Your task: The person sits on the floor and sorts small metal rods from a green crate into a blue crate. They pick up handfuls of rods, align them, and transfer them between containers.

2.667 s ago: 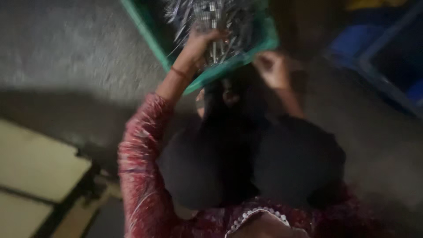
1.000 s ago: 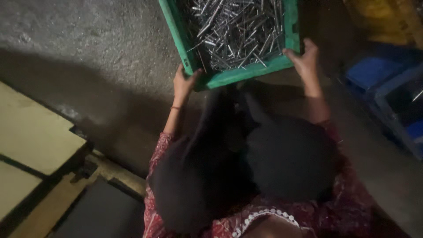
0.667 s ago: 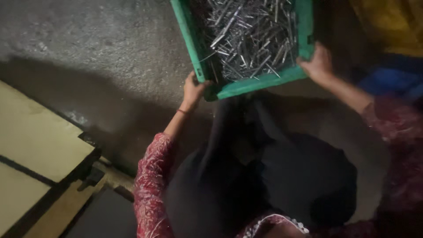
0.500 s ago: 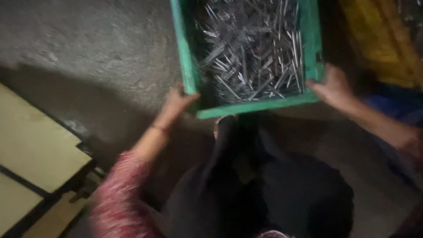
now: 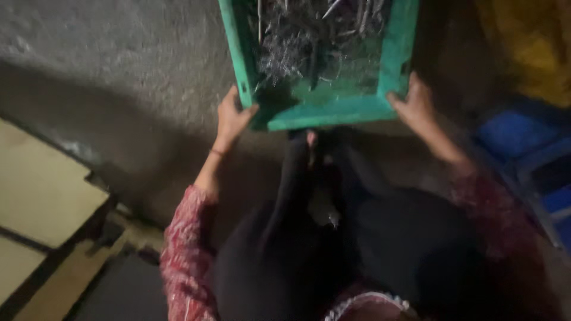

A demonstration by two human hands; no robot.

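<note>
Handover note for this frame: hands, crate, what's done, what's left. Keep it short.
Left hand: gripping the near left corner of the green crate, thumb over the rim.
Right hand: gripping the near right corner of the same crate.
Crate: held out in front of the person above the grey floor, over the dark trousers; its far end is out of frame. It holds a loose heap of metal rods, bunched toward the far part with a bare strip of bottom at the near wall.
Done: crate is in both hands.
Left: crate not set down; rods not taken out.
Nearby: blue crate at right.
</note>
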